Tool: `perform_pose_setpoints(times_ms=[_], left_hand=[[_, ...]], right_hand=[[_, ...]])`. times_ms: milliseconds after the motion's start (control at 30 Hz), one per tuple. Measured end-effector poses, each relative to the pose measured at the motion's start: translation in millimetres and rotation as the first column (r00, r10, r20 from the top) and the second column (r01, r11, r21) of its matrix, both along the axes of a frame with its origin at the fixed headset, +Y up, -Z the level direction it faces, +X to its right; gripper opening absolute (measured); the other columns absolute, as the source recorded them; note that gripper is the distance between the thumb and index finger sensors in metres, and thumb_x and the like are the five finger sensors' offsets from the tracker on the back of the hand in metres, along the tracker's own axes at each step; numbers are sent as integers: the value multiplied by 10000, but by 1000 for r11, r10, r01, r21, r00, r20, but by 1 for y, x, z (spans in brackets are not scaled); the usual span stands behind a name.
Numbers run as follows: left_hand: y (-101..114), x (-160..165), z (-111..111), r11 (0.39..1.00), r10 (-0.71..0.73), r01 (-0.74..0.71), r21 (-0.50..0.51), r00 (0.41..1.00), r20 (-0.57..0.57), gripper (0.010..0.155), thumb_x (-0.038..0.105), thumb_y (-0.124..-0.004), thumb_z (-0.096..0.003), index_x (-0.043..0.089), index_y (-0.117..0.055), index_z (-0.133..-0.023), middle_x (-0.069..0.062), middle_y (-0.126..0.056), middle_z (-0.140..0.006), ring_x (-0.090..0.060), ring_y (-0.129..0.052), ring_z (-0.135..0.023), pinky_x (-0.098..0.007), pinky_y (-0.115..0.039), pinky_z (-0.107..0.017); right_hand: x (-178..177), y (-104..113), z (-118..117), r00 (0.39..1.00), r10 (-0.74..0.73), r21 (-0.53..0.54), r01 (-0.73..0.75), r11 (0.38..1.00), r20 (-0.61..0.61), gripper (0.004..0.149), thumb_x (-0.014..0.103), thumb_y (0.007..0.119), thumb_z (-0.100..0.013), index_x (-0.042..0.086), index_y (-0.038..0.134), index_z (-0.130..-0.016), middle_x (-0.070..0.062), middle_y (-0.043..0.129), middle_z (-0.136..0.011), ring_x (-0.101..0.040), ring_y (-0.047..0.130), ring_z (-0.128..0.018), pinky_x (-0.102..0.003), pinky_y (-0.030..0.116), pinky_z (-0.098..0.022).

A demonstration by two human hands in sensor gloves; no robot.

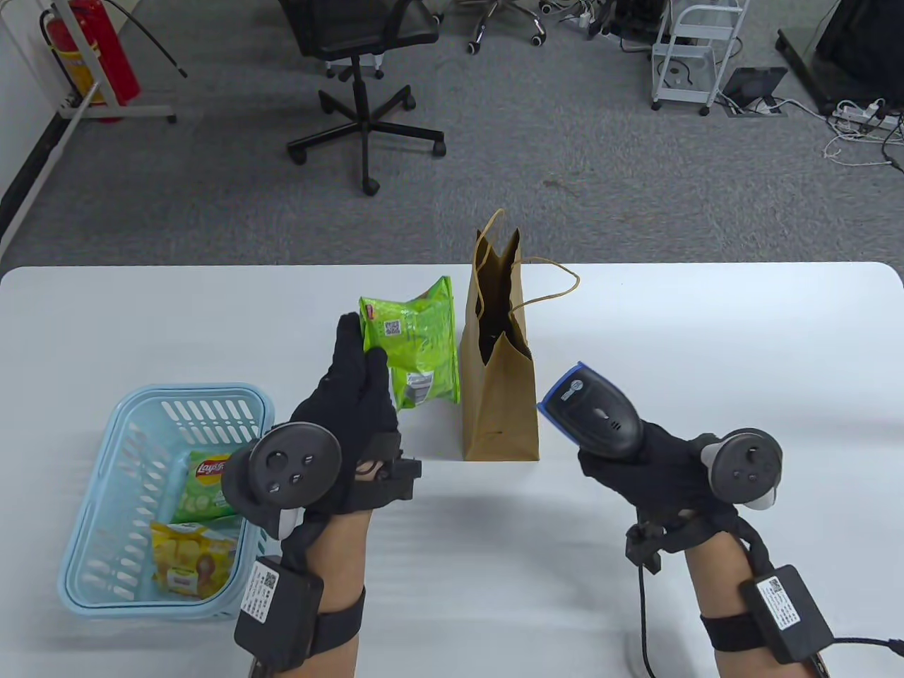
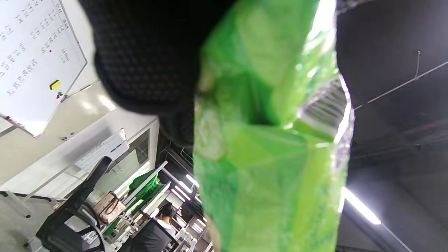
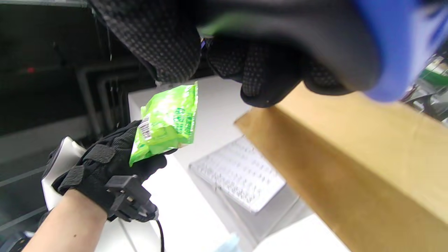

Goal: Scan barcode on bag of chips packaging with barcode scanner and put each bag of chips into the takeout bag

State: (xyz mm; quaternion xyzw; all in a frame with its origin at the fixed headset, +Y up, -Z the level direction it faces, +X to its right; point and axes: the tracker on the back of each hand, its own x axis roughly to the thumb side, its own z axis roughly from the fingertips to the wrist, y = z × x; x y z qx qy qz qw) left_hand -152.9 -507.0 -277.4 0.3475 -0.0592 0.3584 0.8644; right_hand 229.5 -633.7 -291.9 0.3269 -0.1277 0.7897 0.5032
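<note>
My left hand [image 1: 357, 395] holds a green bag of chips [image 1: 413, 342] upright above the table, its printed back with a small code facing the camera. The same green bag [image 2: 273, 140] fills the left wrist view, and the green bag [image 3: 164, 122] shows a barcode in the right wrist view. A brown paper takeout bag [image 1: 498, 374] stands open just right of it. My right hand [image 1: 635, 466] grips a dark barcode scanner [image 1: 593, 413] with a blue head, pointed toward the takeout bag and chips.
A light blue basket [image 1: 106, 537] at the front left holds a green Lay's bag [image 1: 205, 487] and a yellow chip bag [image 1: 191, 558]. An office chair [image 1: 360, 63] stands on the floor beyond the table.
</note>
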Motion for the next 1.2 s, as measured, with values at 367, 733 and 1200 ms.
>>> perform_pose_setpoints(times_ms=[367, 733, 1200], left_hand=[[39, 86, -49, 971, -208, 200, -129, 977, -52, 562, 399, -640, -618, 102, -618, -1094, -55, -869, -991, -225, -1062, -719, -327, -938, -479], [12, 111, -93, 899, -380, 331, -286, 915, -137, 567, 405, -641, -622, 111, -593, -1105, -46, -849, -1011, -212, -1058, -729, -319, -932, -496], [20, 107, -82, 829, -464, 397, -393, 881, -88, 689, 445, -677, -582, 59, -559, -1141, -175, -784, -1048, -351, -993, -764, -442, -865, -512]], right_hand=[[44, -14, -15, 991, -25, -61, 33, 998, 131, 634, 366, 853, -554, 16, 655, -1043, -156, 892, -790, -301, 1032, -562, -523, 885, -459], [53, -15, -19, 988, -80, -88, 93, 992, 135, 637, 368, 852, -556, 15, 649, -1046, -158, 890, -793, -304, 1030, -565, -525, 881, -463], [48, -17, -20, 991, -35, -97, 48, 994, 129, 641, 365, 851, -556, 10, 645, -1049, -162, 887, -795, -308, 1029, -569, -528, 881, -462]])
